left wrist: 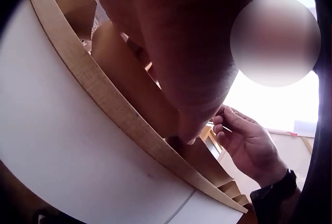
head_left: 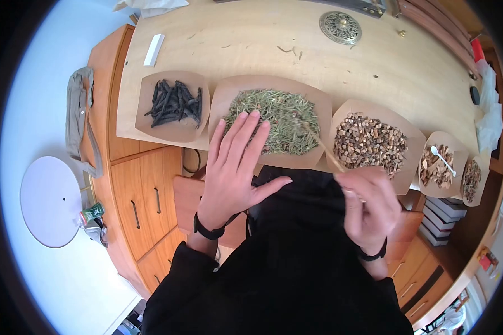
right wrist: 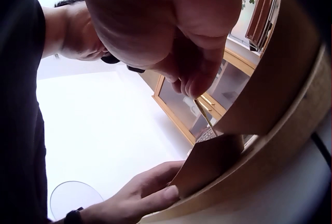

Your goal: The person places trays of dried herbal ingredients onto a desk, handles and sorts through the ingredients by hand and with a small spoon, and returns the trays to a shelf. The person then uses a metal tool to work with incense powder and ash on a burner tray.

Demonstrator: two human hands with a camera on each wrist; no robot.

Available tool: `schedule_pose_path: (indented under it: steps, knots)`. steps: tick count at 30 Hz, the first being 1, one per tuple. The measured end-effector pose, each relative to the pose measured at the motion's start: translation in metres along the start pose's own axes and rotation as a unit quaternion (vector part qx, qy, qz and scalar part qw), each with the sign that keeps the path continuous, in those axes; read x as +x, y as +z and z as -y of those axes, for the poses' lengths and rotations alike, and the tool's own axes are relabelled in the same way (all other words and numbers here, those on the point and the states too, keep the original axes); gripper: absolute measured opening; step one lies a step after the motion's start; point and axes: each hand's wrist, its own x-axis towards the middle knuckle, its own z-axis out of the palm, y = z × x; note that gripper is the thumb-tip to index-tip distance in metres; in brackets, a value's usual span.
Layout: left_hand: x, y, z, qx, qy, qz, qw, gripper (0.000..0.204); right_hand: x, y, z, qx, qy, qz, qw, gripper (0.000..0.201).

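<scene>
My left hand [head_left: 233, 162] lies with spread, straight fingers over the left side of a brown paper tray [head_left: 223, 89], its fingertips at a heap of dried green herb [head_left: 282, 114]. In my right hand [head_left: 370, 206] is a thin wooden stick [head_left: 331, 153], pinched between thumb and fingers. The stick slants into the herb, and its far end is blurred there. From the right wrist view, the stick [right wrist: 206, 116] reaches down from the curled fingers past the tray walls [right wrist: 207, 164]. The left wrist view shows the right hand [left wrist: 251, 143] beyond the dark underside of the left.
Left stands a tray of black dried pods [head_left: 176, 103]. To the right are trays of brown chunks [head_left: 369, 142], of pale chips [head_left: 435, 167] with a white spoon [head_left: 442, 160], and of small dried bits [head_left: 471, 181]. A round openwork metal lid [head_left: 341, 28] and a white block [head_left: 153, 50] lie behind.
</scene>
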Motion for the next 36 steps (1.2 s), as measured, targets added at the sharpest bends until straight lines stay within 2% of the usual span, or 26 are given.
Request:
schedule_pose_path:
  steps: [2, 5, 7, 9, 11, 14, 18, 21, 25, 28, 30, 34, 36]
  knots:
    - [-0.001, 0.002, 0.0, 0.001, 0.008, 0.002, 1.0, 0.087, 0.001, 0.007, 0.001, 0.028, -0.024, 0.03, 0.999, 0.029]
    - [-0.004, 0.0, -0.001, 0.016, 0.009, -0.003, 1.0, 0.087, 0.001, 0.003, 0.006, 0.054, -0.027, 0.033, 0.998, 0.032]
    - [-0.006, 0.0, -0.002, 0.028, 0.005, -0.012, 1.0, 0.086, -0.001, -0.003, 0.007, 0.032, -0.031, 0.021, 0.999, 0.034]
    - [-0.01, 0.0, 0.001, 0.047, -0.03, -0.047, 0.997, 0.086, -0.005, -0.007, 0.004, -0.013, -0.027, -0.023, 0.999, 0.035]
    - [-0.012, 0.002, 0.003, 0.024, -0.038, -0.056, 0.997, 0.085, -0.005, -0.005, 0.002, -0.034, -0.026, -0.023, 0.999, 0.035]
    - [-0.012, 0.004, 0.005, -0.012, -0.044, -0.076, 0.996, 0.078, 0.001, 0.006, 0.002, 0.027, -0.047, 0.062, 0.997, 0.036]
    - [-0.012, 0.001, 0.008, -0.018, -0.042, -0.072, 0.996, 0.078, -0.002, 0.007, 0.01, 0.047, -0.061, 0.023, 0.997, 0.033]
    - [-0.013, -0.001, 0.008, -0.023, -0.037, -0.07, 0.997, 0.077, -0.002, 0.002, 0.01, 0.102, -0.035, 0.047, 0.993, 0.031]
    - [-0.014, 0.0, 0.011, -0.027, -0.027, -0.06, 0.997, 0.082, 0.002, 0.008, -0.001, 0.091, -0.018, 0.048, 0.995, 0.024]
    - [-0.014, -0.001, 0.009, -0.028, -0.035, -0.056, 0.997, 0.079, 0.001, 0.008, -0.005, 0.074, -0.015, 0.016, 0.997, 0.023]
    - [-0.013, -0.003, 0.007, -0.013, -0.028, -0.058, 0.998, 0.076, 0.001, 0.006, -0.006, 0.059, -0.013, -0.035, 0.998, 0.024]
    - [-0.007, -0.007, -0.006, 0.055, -0.007, -0.036, 0.998, 0.079, -0.002, 0.006, -0.007, 0.057, 0.014, -0.029, 0.998, 0.023]
    - [-0.002, -0.003, -0.008, 0.032, -0.006, -0.028, 0.999, 0.082, -0.001, 0.007, -0.007, 0.044, 0.004, 0.0, 0.999, 0.024]
